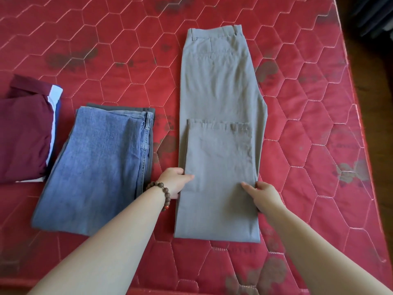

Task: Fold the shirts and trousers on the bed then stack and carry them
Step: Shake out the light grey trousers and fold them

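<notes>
While bare red quilted mattress (319, 128) lay open to the right, left hand (174, 183) and right hand (262, 195) gripped the half-folded grey cotton trousers' (221, 92) side edges.

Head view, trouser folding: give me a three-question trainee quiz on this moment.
1. True or false: the grey trousers have their hems folded up over the legs.
2. What lies directly left of the grey trousers? A) jeans B) a pillow C) a towel
3. Fill in: the left hand and right hand grip the trousers at their two long ____.

Key: 1 true. 2 A, the jeans, with a maroon shirt further left. 3 edges.
</notes>
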`<state>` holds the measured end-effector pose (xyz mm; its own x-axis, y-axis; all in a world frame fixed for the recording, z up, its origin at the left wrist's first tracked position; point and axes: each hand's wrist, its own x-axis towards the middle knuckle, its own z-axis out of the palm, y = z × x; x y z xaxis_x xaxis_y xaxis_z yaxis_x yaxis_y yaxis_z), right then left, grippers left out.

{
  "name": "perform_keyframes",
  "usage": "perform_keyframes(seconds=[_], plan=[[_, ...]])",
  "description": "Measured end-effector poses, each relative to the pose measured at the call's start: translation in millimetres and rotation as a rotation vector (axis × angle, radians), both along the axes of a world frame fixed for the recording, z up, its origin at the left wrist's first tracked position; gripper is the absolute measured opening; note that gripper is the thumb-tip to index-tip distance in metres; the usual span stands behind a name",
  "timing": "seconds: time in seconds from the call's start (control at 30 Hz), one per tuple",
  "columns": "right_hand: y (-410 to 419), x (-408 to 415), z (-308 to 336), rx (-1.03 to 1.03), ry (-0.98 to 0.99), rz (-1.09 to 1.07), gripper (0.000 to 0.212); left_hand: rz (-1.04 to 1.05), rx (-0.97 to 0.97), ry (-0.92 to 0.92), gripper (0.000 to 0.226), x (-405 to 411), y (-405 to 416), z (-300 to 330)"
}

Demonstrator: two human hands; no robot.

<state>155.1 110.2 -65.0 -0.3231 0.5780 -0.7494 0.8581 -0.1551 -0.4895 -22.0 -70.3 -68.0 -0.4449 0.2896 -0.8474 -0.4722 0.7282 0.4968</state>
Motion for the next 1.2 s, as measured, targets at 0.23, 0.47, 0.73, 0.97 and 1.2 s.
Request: perform_keyframes(seconds=[0.23,0.47,0.73,0.97,1.2], plan=[[-25,59,9,-0.276,-0.060,-0.001,0.025,0.121,0.041,-0.276,0.017,51,-48,12],[-51,71,3,0.071,-0.012,0.084,0.025,-0.040,-0.004,0.271,0.009,82,-73,-3],[-105,49,-7,0.900,0.136,0.474,0.040,-0.480,-0.078,1.134,0.032,124,-40,2],[-119,39,-52,0.842,0.194,0.818,0.054,-0.862,-0.082,1.104,0.055,141,-39,-44],[-79,33,-54,0.909,-0.083,0.619,0.060,-0.708,-0.244,1.065,0.069,131,-31,-42]])
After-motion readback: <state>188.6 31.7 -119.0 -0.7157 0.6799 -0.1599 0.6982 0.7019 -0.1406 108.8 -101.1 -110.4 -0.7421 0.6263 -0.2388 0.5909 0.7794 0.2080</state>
